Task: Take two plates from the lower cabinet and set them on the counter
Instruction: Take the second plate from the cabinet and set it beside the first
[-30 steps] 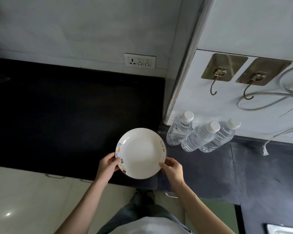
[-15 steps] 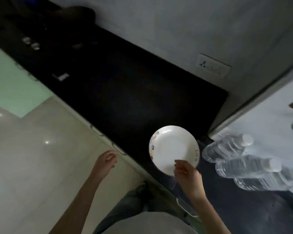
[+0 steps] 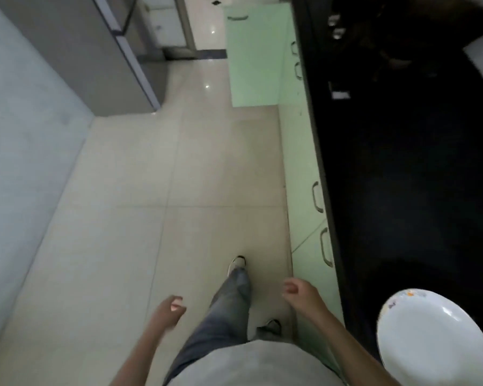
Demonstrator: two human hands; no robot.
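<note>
- Plate (image 3: 435, 338): one white plate with small coloured marks near its rim lies on the black counter (image 3: 418, 176), at the near end, close to the front edge. No hand touches it
- Second plate: none in view; on this evidence one of the two plates is delivered and one remains to be fetched
- Right hand (image 3: 300, 292): held over the floor just beside the cabinet fronts, well apart from the plate. Fingers loosely curled and grasping nothing
- Left hand (image 3: 169, 309): held over the floor to the left of the leg, fingers loosely curled, also grasping nothing
- Lower cabinets (image 3: 307, 207): pale green fronts run under the counter edge, and those near the person appear shut, each with a metal handle. Farther along, one green door (image 3: 255, 55) stands swung out over the floor (image 3: 156, 190)
- Step in hand: judged to be the walk back to the cabinet for the second plate; one foot is forward along the cabinet run
- Next move calls for: reaching the open door, bending low, taking one plate by its rim, then setting it beside the first without knocking it
</note>
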